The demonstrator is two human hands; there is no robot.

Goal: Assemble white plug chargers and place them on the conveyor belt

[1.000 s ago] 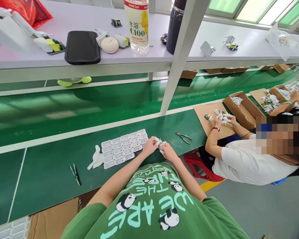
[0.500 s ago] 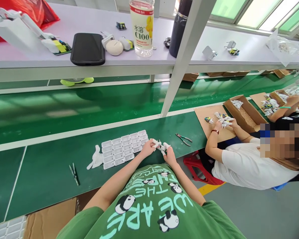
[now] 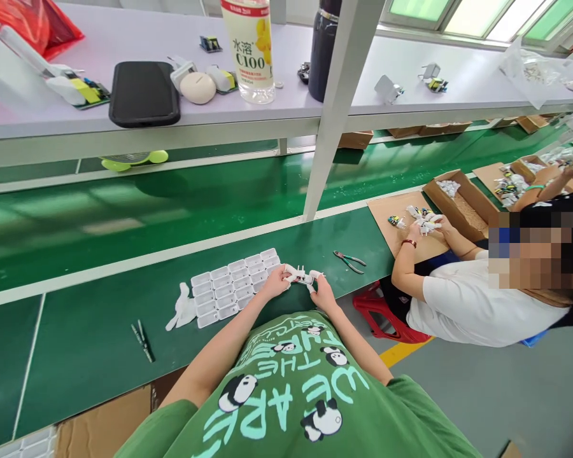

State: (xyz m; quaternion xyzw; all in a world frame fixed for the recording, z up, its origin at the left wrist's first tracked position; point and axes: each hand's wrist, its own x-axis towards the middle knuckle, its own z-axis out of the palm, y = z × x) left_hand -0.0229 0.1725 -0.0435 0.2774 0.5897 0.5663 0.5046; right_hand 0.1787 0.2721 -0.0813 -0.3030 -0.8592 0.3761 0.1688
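Observation:
My left hand [image 3: 279,281] and my right hand [image 3: 323,294], both with white coverings on some fingertips, hold a small white charger housing [image 3: 305,278] between them. Thin prongs stick up from it, and its inside looks partly dark. Fingers cover its ends, so finer details are hidden. Left of my hands lies a block of white rectangular plastic cases [image 3: 225,289] in rows, its right edge close to my left hand. A white glove [image 3: 184,308] lies at the block's left end. Diagonal cutting pliers [image 3: 348,261] rest on the green bench to the right of my right hand.
Dark tweezers [image 3: 142,341] lie at the left on the green bench [image 3: 90,318]. A shelf above carries a phone [image 3: 144,94], a drink bottle [image 3: 253,60] and a dark flask [image 3: 322,57]. A metal post [image 3: 332,133] rises ahead. At right, a co-worker handles parts beside a cardboard box [image 3: 463,203].
The view has shifted slightly. The charger housing has turned a little in my hands, its prongs now pointing more upward. Both hands keep hold of it.

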